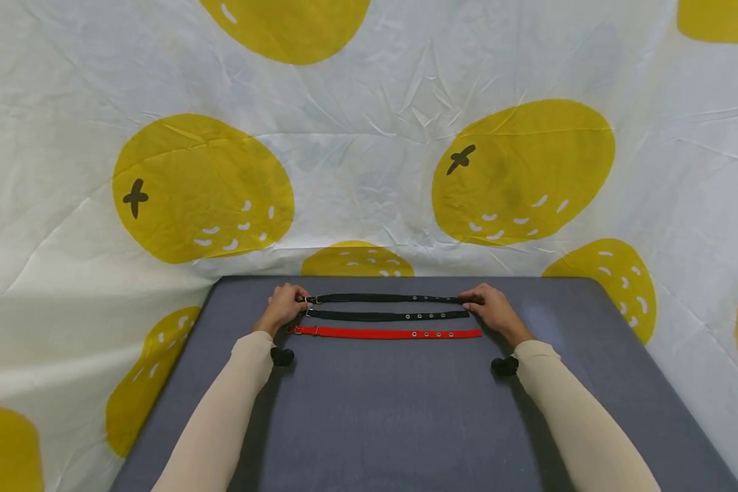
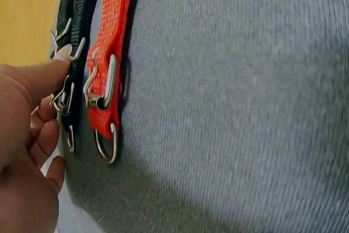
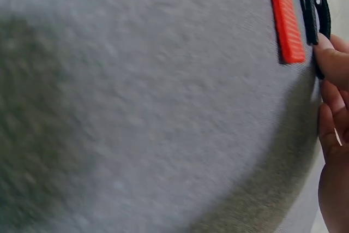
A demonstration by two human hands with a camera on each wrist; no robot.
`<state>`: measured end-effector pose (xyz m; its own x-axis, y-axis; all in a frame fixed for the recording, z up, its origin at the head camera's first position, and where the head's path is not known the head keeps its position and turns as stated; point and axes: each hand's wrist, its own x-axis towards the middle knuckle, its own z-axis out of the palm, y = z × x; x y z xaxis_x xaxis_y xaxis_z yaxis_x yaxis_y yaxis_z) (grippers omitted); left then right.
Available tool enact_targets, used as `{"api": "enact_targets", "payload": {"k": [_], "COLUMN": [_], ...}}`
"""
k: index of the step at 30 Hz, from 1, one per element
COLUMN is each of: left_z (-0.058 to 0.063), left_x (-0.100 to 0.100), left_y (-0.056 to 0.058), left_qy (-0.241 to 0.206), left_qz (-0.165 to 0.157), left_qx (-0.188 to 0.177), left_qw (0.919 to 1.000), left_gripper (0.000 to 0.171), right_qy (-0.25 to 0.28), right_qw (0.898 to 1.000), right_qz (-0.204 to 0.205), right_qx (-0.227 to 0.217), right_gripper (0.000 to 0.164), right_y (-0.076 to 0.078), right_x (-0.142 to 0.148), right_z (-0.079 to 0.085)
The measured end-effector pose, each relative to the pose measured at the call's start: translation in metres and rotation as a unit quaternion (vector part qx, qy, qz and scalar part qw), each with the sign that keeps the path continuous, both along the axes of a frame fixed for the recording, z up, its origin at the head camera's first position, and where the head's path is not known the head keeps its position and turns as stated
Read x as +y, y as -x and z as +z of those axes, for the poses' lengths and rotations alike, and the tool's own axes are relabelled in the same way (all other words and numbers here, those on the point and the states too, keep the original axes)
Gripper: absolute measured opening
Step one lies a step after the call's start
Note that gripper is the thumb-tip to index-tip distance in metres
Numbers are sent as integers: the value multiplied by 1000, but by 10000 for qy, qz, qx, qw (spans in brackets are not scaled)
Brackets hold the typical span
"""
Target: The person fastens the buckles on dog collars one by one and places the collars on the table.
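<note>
Three collars lie side by side across the far part of the table: a black collar (image 1: 369, 298) furthest back, a second black collar (image 1: 359, 316), and a red collar (image 1: 369, 334) nearest. Each has a metal buckle at the left and eyelets towards the right end. My left hand (image 1: 285, 305) pinches the buckle end of the furthest black collar, its thumb close by the second one's buckle. At the opposite end, my right hand (image 1: 494, 311) pinches that same collar's tip between thumb and fingers. The red collar's D-ring (image 2: 113, 148) shows beside the left hand in the left wrist view.
The grey table (image 1: 393, 417) ends just behind the furthest collar. Beyond it hangs a white cloth (image 1: 363, 184) printed with large yellow fruit shapes. Small black devices (image 1: 283, 357) sit at both wrists.
</note>
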<state>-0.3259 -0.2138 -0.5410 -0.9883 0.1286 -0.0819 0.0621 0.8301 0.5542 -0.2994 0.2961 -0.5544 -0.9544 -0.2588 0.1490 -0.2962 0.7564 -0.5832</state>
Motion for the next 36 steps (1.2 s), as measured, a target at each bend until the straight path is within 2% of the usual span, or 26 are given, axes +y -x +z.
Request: {"api": "enact_targets", "payload": {"k": [4,10,15,20,26,32,36], "left_z": [1,2,6,10,14,18,22], "left_x": [-3,-7,-14,-18,-16,-14,-14], "left_y": [1,1,-2,-7,-15,-26,-31], "left_qy": [38,-163,-788,-1515,-2627,-3381,-3943], "left_qz": [-170,-403,-570,-741,-573,19,383], "left_qx": [-29,74,205,72,-51,183,159], "left_qw": [9998,9990,9950,9857,9632,9409,9180], "left_gripper": [16,17,21,35,37,37,38], "right_qy": [-53,150,193,209,377,1002,1553], "right_qw": [9996,9993,9990,9986,9981,9944,9867], "right_qz": [248,314,392,492,469,322,342], "right_qx": [-81,-112,9,33,114,-75,-349], "right_gripper": [24,24,24,23,20,22,25], "right_y": [2,2,-1,-6,-12,-19,-22], "right_x": [1,3,5,7,6,2,1], "right_z": [4,8,12,19,28,35,38]}}
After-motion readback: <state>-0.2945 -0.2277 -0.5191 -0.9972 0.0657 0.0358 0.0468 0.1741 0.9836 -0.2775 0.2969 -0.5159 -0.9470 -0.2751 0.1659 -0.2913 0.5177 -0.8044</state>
